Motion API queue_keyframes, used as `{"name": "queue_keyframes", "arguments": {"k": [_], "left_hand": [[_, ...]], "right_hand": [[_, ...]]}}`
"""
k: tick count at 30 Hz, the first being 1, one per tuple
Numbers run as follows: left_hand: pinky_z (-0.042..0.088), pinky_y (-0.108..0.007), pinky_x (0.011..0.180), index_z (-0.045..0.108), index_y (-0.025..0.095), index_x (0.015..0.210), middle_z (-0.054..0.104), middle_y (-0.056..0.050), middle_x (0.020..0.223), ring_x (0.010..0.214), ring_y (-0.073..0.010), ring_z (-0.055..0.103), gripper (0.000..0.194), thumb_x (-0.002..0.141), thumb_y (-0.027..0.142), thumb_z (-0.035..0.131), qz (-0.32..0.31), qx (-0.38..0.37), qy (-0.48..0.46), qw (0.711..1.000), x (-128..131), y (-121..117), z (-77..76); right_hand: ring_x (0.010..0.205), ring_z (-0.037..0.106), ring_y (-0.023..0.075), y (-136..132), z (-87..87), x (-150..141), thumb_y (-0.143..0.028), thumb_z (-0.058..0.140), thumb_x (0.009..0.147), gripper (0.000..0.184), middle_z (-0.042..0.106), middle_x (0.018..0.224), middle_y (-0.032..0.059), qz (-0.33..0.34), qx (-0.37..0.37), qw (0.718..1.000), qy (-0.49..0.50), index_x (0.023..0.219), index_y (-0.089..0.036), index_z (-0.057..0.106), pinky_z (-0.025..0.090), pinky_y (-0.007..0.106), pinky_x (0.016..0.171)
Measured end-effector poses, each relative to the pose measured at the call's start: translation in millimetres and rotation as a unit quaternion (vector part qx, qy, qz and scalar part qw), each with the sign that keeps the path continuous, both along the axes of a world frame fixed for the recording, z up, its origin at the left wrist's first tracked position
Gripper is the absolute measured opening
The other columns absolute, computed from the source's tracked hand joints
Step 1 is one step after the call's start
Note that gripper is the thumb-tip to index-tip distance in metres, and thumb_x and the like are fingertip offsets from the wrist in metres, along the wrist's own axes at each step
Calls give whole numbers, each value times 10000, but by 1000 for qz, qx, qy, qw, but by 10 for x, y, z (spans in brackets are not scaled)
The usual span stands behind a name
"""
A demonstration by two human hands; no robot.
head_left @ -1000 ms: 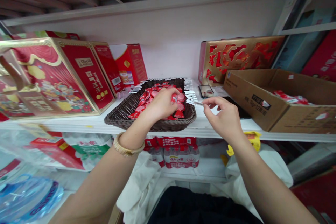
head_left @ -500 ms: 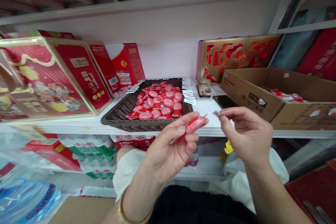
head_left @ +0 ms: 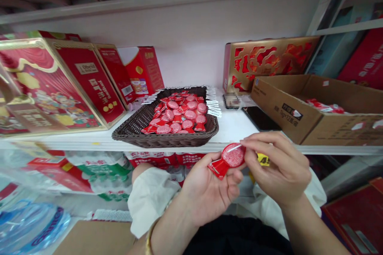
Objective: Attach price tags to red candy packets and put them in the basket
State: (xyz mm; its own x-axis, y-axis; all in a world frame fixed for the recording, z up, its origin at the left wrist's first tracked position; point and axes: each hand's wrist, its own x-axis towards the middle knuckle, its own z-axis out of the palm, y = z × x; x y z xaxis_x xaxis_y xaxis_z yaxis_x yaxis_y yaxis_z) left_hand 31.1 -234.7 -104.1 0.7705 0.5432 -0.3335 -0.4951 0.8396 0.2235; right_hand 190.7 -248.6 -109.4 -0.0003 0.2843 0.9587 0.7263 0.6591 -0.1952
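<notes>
Here's the left hand (head_left: pixel 206 197), palm up and low in front of the shelf, the forearm coming out of a white sleeve (head_left: pixel 151 197) with a gold bangle (head_left: pixel 149 243) at the wrist. Its fingers (head_left: pixel 236 177) curl narrowly up around a red wrapped sweet (head_left: pixel 232 155), the round disc on top, the flared tail pointing left. In from the other side comes the right hand (head_left: pixel 278 167), bent over, tips pressed to the disc's edge in a tight pinch. All this happens just below the shelf (head_left: pixel 233 127) lip. Up on the shelf sits a wicker basket (head_left: pixel 164 140) piled with more red sweets, with a cardboard box (head_left: pixel 281 107) to its right, and a gold tin (head_left: pixel 269 63) behind that.
</notes>
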Motion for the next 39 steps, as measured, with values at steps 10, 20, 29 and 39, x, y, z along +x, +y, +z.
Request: {"name": "queue_keyframes", "arguments": {"k": [10,20,29,39], "left_hand": [[357,-180,365,644,79,865,654,-77,626,441,-129,612,513,1008,416,285,28,-33,28,999,7,11,-23],[397,-160,356,665,91,917,674,-54,662,444,-113,634,433,952,474,465,57,39,58,996,16,-38,-7],[458,-163,364,689,158,1012,688,-23,830,526,-127,680,204,832,254,677,102,270,136,948,70,-59,-100],[527,-204,490,697,112,992,663,-54,806,663,-135,610,296,733,238,764,147,341,213,904,101,-70,-97]], "right_hand": [[779,681,180,31,-150,159,-25,676,778,328,739,886,54,34,5,995,-93,1022,-239,729,559,335,686],[776,698,182,37,-182,194,-75,661,826,319,750,875,36,51,-3,991,-124,1064,-275,732,570,337,695],[874,648,185,-26,-172,161,-67,618,834,270,680,960,63,74,-99,992,-7,1028,-238,693,533,329,745],[617,574,121,-9,-265,60,-268,688,848,106,640,713,1,160,-289,922,200,929,-200,692,488,231,574]]}}
